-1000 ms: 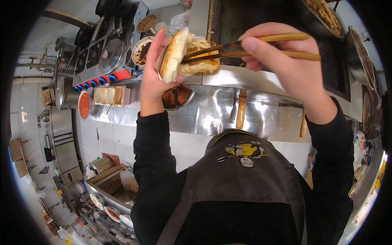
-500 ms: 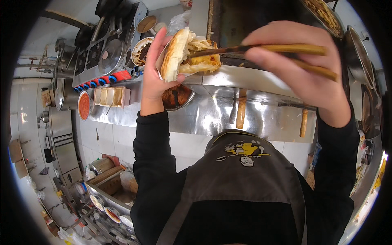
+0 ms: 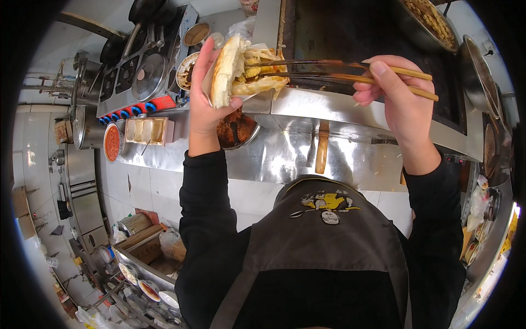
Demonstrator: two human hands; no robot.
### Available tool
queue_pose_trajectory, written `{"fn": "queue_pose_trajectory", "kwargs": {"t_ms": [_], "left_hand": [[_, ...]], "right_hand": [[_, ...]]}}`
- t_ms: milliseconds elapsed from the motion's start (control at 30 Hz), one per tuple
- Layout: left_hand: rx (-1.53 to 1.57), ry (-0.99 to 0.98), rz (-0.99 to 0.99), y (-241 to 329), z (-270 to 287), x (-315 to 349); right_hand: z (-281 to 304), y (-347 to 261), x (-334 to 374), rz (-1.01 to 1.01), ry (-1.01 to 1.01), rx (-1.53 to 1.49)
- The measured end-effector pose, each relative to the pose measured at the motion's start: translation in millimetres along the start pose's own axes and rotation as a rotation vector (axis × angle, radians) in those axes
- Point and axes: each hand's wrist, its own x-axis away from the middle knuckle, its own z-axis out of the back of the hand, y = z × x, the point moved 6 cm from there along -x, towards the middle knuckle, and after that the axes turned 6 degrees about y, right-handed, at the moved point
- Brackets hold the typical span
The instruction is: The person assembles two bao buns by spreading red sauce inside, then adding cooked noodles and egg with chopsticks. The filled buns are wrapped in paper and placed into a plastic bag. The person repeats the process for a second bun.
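My left hand (image 3: pixel 205 104) is closed around a stuffed flatbread (image 3: pixel 227 71), held up above the steel counter. The bread is split open toward the right, with pale, yellowish layered filling (image 3: pixel 263 71) showing in the gap. A light wrapper lies between the bread and my palm. In my right hand (image 3: pixel 402 98) is a pair of long wooden chopsticks (image 3: pixel 350 77), pale at the handle end and dark toward the tips. The tips reach left into the filling, one a little above the other.
A dark flat griddle (image 3: pixel 339 33) spans the back. Wooden-handled scrapers (image 3: pixel 322 148) hang or lie at the counter's front. To the left are a stove (image 3: pixel 139 77), a bowl of red sauce (image 3: pixel 113 143) and a seasoning box (image 3: pixel 149 131). A large pan of food (image 3: pixel 430 22) stands back right.
My right hand has turned and moved down and left, away from the camera. The chopsticks now lie flatter, both tips in the filling. The left hand and bread have shifted slightly left.
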Motion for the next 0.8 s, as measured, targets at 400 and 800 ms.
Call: {"fn": "queue_pose_trajectory", "kwargs": {"t_ms": [400, 800], "left_hand": [[0.02, -0.029, 0.025, 2.5, -7.3, 0.4], [0.017, -0.033, 0.025, 6.2, -9.7, 4.8]], "right_hand": [[-31.4, -59.1, 20.7, 0.662, -0.316, 0.536], [-0.3, -9.8, 5.2, 0.02, 0.009, 0.057]]}}
